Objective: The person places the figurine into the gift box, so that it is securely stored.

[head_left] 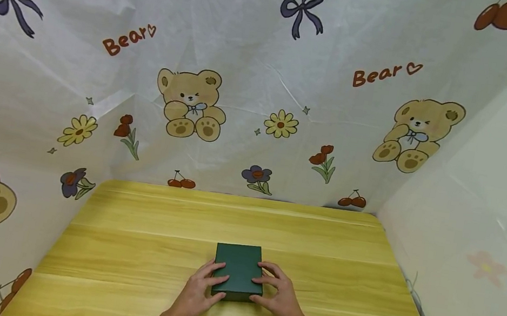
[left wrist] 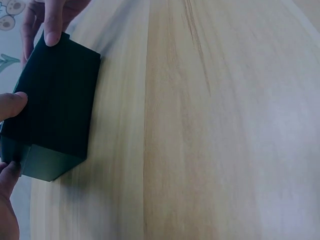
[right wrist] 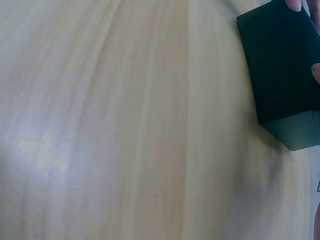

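Observation:
A dark green box sits on the wooden table, its flat top facing up in the head view. My left hand grips its left side, the thumb near the front left corner and fingertips reaching onto the top. At the opposite side, my right hand holds it likewise, with its thumb at the front edge. The left wrist view shows the box's dark front and a lighter end face, with a thumb on the front from each side. In the right wrist view the box is partly cut off by the frame.
The yellow wood-grain table runs back to a white fabric backdrop printed with bears, bows and flowers. Fabric also hangs along the left and right sides. A thin cord lies beside the table's right edge.

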Demonstrator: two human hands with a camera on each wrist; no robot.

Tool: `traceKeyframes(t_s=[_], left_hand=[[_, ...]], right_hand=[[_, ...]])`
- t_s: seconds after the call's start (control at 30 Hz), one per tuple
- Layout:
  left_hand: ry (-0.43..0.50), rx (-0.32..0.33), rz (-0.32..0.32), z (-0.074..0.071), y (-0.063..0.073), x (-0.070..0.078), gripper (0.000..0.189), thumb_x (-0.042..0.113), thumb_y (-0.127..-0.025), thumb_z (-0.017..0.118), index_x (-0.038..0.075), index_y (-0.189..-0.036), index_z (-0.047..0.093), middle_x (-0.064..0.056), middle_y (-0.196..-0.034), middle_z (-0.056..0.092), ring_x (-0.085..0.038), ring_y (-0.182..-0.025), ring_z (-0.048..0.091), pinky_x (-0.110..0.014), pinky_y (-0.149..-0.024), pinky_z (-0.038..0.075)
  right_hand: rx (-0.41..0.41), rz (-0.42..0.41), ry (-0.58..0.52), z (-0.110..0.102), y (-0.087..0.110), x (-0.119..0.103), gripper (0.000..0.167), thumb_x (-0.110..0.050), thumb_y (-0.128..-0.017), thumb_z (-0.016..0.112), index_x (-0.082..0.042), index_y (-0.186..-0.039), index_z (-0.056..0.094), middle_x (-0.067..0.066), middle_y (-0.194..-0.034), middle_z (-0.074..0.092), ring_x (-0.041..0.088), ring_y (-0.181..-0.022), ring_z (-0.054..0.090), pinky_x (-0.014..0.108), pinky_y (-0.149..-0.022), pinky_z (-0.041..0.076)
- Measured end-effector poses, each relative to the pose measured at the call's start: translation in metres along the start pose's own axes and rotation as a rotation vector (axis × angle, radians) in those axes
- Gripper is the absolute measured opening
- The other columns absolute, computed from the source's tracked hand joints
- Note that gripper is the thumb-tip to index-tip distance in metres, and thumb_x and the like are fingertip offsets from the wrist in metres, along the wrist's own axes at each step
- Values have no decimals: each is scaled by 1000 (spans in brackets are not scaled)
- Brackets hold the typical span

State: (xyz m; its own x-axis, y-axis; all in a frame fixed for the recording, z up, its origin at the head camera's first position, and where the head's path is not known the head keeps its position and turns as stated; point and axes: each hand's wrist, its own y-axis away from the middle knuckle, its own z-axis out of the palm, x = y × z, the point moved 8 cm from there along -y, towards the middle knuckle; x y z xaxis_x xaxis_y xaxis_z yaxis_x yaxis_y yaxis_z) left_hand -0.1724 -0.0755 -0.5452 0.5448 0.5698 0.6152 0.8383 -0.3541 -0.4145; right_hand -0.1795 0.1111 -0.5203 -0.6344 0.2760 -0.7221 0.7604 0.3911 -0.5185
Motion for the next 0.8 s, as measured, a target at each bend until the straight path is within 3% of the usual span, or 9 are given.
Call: traceKeyframes(t_s=[0.17, 0.47, 0.6, 0.7, 0.8], left_hand=[[-8, 7, 11, 3, 2, -1, 36, 9, -74, 83, 3, -108, 73, -12, -128, 57, -46, -124, 45, -53, -93, 48], [-21, 17, 15, 4, 1, 0, 38, 8, -73, 83, 4, -109, 73, -11, -128, 58, -45, -124, 46, -52, -92, 49], [-33, -2, 8, 3, 0, 0, 39, 12, -74, 83, 6, -111, 72, -11, -129, 57, -45, -125, 45, -55, -93, 47], [-66, -24, 2, 0, 0, 0, 41, 17, -75, 83, 8, -113, 71, -11, -130, 55, -42, -125, 45, -56, -94, 47], [-90, -49, -20, -3, 0, -2, 43, 22, -77, 81, 9, -116, 69, -10, -132, 54, -36, -125, 46, -52, -94, 48]], right_hand=[[0, -6, -10, 0, 2, -3, 32, 8, -63, 84, 8, -93, 72, 34, -119, 53, 55, -108, 50, 50, -85, 52], [20, 14, -25, 5, 15, 29, 31, -9, -72, 84, -4, -100, 74, 21, -127, 55, 41, -118, 51, 36, -92, 52], [20, 16, 14, 5, 15, 29, 32, -11, -71, 85, -6, -101, 74, 19, -127, 56, 37, -118, 53, 37, -91, 53], [13, 6, 67, 5, 14, 27, 34, -11, -71, 85, -8, -103, 74, 18, -127, 56, 36, -115, 54, 43, -89, 53], [-1, 23, 100, 3, 14, 26, 38, -15, -72, 85, -10, -108, 73, 16, -129, 56, 36, -114, 54, 46, -88, 51]])
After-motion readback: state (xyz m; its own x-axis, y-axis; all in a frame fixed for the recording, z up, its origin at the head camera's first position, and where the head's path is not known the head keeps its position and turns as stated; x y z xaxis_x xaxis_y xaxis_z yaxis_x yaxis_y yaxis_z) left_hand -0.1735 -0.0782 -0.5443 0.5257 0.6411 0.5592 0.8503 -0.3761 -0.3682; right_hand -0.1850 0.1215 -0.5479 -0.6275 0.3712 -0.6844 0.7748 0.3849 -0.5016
